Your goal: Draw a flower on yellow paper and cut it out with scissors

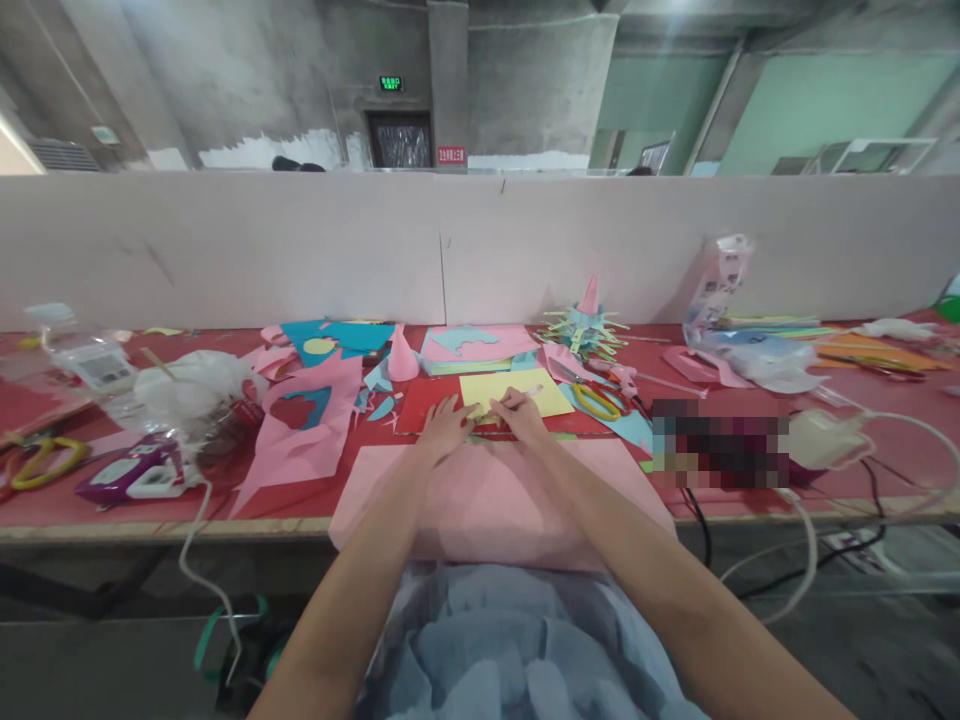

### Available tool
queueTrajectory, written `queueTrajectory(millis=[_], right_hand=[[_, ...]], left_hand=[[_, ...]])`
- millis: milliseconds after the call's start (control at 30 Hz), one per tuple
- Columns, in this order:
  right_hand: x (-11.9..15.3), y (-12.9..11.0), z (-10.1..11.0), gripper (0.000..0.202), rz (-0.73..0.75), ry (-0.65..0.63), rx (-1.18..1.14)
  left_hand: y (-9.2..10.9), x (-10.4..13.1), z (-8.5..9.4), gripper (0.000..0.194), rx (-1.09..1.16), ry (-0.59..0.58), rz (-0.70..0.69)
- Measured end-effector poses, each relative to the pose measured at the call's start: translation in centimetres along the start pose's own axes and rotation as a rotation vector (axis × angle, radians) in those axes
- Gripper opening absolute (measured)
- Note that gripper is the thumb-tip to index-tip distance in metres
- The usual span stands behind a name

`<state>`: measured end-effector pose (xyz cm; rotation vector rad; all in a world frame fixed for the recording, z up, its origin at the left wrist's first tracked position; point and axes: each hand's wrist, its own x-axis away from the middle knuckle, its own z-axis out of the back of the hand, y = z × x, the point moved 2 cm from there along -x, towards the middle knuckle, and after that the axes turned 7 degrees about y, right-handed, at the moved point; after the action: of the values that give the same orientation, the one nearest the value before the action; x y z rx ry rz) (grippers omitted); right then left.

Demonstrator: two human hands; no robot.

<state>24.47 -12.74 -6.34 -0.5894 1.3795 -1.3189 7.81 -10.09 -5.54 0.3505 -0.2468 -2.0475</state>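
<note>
My right hand (519,414) is closed round a pale pen (535,390), its tip hidden by the fingers. It rests over a sheet of yellow paper (555,398). My left hand (445,430) lies on the lower left edge of that sheet, fingers stretched out and pressing down. Under the yellow paper is a red sheet (416,402). A large pink sheet (495,500) spreads beneath my forearms and hangs over the table's front edge.
Yellow-handled scissors (598,402) lie right of the paper. Behind stand a pink paper cone (403,358) and a spiky paper model (589,328). Pink scraps (307,450), a purple-and-white device (142,472) and a plastic bottle (82,350) are at left. A white partition (300,250) closes the back.
</note>
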Motion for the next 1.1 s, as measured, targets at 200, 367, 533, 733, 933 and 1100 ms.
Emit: queueTrajectory(millis=[200,367,533,733,933,1100], right_hand=[[-0.3,-0.2,0.9,0.033,-0.011,0.164,-0.116],[0.0,-0.8,1.8,0.036,0.038,0.330,-0.037],[0.0,-0.7,2.3,0.035,0.042,0.423,-0.024],[-0.3,0.3,2.7,0.037,-0.067,0.421,0.055],[-0.3,0.6,2.7,0.038,-0.062,0.392,0.218],[-0.1,0.4,2.5,0.037,-0.053,0.381,0.224]], left_hand=[[-0.2,-0.1,-0.3,0.044,-0.005,0.000,0.002],[0.1,0.1,0.1,0.048,0.015,-0.003,0.006],[0.0,-0.2,-0.1,0.050,0.049,0.001,0.019],[-0.6,-0.7,-1.2,0.049,0.088,0.023,0.023],[-0.6,-0.5,-1.1,0.045,0.098,0.047,0.018],[-0.2,-0.3,-0.6,0.044,0.055,0.044,0.025]])
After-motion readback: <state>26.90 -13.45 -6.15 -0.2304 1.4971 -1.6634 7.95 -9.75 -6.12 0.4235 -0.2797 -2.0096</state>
